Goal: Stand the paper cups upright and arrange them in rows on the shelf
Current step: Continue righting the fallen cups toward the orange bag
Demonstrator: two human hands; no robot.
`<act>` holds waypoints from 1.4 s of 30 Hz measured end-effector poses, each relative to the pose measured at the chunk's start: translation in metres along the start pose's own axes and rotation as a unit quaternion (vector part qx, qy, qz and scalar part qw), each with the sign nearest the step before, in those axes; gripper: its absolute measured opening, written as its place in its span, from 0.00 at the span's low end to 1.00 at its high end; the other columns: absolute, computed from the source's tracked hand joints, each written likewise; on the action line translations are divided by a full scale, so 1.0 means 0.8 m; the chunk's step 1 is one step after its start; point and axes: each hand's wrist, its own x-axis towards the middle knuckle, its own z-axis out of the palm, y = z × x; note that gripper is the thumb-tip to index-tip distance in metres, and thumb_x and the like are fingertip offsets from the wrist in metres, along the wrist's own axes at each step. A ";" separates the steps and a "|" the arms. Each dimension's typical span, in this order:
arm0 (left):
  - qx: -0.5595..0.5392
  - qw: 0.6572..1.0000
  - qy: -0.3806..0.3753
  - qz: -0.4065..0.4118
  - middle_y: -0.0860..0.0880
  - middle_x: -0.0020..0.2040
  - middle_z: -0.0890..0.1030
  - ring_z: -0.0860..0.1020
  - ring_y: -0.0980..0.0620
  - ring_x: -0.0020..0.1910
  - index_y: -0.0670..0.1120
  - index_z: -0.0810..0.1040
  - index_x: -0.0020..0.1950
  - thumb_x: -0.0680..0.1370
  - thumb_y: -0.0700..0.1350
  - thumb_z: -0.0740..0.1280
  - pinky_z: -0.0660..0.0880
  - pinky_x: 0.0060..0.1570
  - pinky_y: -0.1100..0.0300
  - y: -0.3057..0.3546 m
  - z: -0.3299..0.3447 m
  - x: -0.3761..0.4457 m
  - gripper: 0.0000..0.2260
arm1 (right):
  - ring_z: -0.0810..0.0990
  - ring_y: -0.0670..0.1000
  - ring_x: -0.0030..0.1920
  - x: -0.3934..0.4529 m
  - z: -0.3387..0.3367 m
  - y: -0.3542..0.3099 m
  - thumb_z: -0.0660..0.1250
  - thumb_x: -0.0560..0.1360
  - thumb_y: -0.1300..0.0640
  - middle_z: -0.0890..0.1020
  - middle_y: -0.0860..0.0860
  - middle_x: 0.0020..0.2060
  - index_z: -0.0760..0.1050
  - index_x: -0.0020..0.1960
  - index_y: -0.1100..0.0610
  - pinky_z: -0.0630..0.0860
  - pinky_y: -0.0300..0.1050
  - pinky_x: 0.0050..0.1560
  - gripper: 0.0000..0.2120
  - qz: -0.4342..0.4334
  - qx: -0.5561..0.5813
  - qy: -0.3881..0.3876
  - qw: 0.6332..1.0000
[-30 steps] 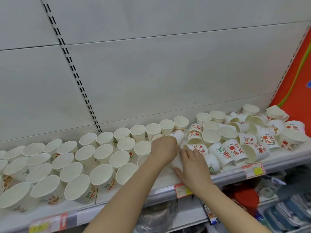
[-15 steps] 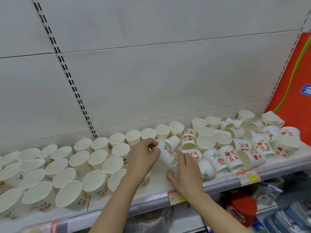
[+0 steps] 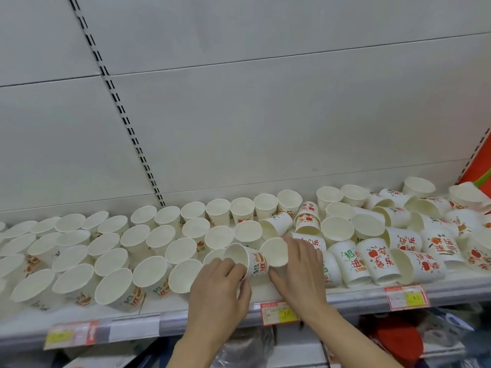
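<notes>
Two hands at the near middle of a shelf of paper cups.
Left hand curls round a tilted cup printed in green and red characters, "招" legible; right hand grips a second cup just right of it, mouth facing the camera. Upright rows fill the left; a jumbled pile lies right. Price tags on the shelf edge are unreadable; lower-shelf goods are cut off.

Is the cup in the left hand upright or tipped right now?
Tipped. The cup in the left hand leans, its open mouth facing left and up, its printed side toward the camera.
</notes>
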 end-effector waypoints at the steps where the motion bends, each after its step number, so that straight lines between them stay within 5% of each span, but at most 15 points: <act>1: 0.008 1.000 -0.005 0.006 0.52 0.35 0.72 0.69 0.49 0.35 0.48 0.73 0.36 0.69 0.45 0.70 0.64 0.33 0.58 0.002 -0.001 0.000 0.06 | 0.73 0.54 0.52 -0.001 0.000 0.003 0.72 0.65 0.44 0.75 0.50 0.52 0.69 0.62 0.54 0.67 0.49 0.53 0.30 0.002 -0.005 0.001 1.000; 11: 0.099 0.985 -0.134 0.049 0.50 0.32 0.73 0.70 0.48 0.33 0.49 0.74 0.32 0.62 0.44 0.74 0.63 0.30 0.56 0.007 0.011 -0.004 0.09 | 0.71 0.53 0.54 0.001 -0.001 0.014 0.70 0.64 0.39 0.75 0.50 0.55 0.68 0.63 0.53 0.69 0.49 0.54 0.33 0.016 -0.028 -0.031 0.999; 16: 0.007 0.996 -0.093 -0.002 0.57 0.38 0.77 0.74 0.54 0.38 0.55 0.80 0.40 0.69 0.61 0.71 0.71 0.33 0.59 0.000 0.005 0.015 0.10 | 0.70 0.52 0.59 0.004 -0.020 0.023 0.60 0.70 0.34 0.73 0.48 0.61 0.68 0.67 0.53 0.69 0.49 0.59 0.32 -0.022 0.024 -0.027 0.999; 20: 0.031 0.999 -0.041 -0.010 0.55 0.37 0.79 0.77 0.50 0.38 0.54 0.83 0.41 0.67 0.48 0.78 0.70 0.30 0.58 -0.010 0.018 0.103 0.07 | 0.72 0.52 0.57 0.042 -0.039 0.051 0.64 0.73 0.45 0.76 0.48 0.58 0.72 0.64 0.53 0.70 0.51 0.58 0.22 -0.041 0.028 0.029 0.998; 23: 0.113 0.983 -0.135 0.056 0.53 0.38 0.80 0.76 0.48 0.38 0.52 0.83 0.42 0.60 0.40 0.79 0.71 0.33 0.58 -0.004 0.055 0.176 0.14 | 0.76 0.55 0.49 0.090 -0.039 0.082 0.71 0.71 0.55 0.82 0.49 0.49 0.79 0.55 0.54 0.70 0.51 0.50 0.14 -0.052 -0.020 0.046 0.997; 27: 0.181 0.940 -0.247 0.147 0.48 0.53 0.79 0.76 0.45 0.53 0.48 0.79 0.58 0.74 0.35 0.65 0.70 0.49 0.54 0.012 0.105 0.218 0.15 | 0.77 0.53 0.45 0.155 -0.046 0.119 0.68 0.72 0.57 0.83 0.47 0.41 0.81 0.47 0.51 0.68 0.49 0.49 0.05 -0.019 -0.070 -0.032 0.997; 31: 0.200 0.925 -0.264 0.187 0.47 0.45 0.80 0.79 0.45 0.44 0.46 0.79 0.51 0.72 0.35 0.66 0.65 0.37 0.56 0.015 0.111 0.220 0.11 | 0.79 0.50 0.43 0.193 -0.048 0.137 0.67 0.72 0.58 0.83 0.47 0.39 0.82 0.44 0.49 0.71 0.46 0.47 0.06 0.005 -0.050 -0.108 0.993; 35: 0.232 0.925 -0.211 0.215 0.52 0.26 0.75 0.75 0.50 0.25 0.51 0.80 0.30 0.53 0.38 0.77 0.63 0.27 0.63 -0.006 0.113 0.225 0.12 | 0.78 0.50 0.41 0.202 -0.041 0.141 0.68 0.69 0.56 0.83 0.46 0.36 0.82 0.41 0.48 0.70 0.43 0.49 0.05 -0.001 -0.063 -0.163 0.985; 40: 0.212 0.930 -0.280 0.105 0.50 0.51 0.82 0.79 0.48 0.51 0.52 0.82 0.54 0.74 0.36 0.63 0.70 0.48 0.57 -0.011 0.115 0.237 0.16 | 0.78 0.50 0.40 0.212 -0.035 0.134 0.69 0.67 0.50 0.82 0.47 0.34 0.82 0.39 0.49 0.68 0.41 0.40 0.05 -0.017 -0.077 -0.181 0.980; 42: 0.111 0.954 -0.273 0.059 0.52 0.57 0.81 0.77 0.48 0.56 0.55 0.81 0.59 0.75 0.38 0.62 0.71 0.53 0.56 0.001 0.112 0.242 0.18 | 0.77 0.50 0.39 0.216 -0.035 0.136 0.69 0.67 0.48 0.82 0.47 0.34 0.82 0.38 0.49 0.65 0.41 0.38 0.05 -0.016 -0.071 -0.197 0.978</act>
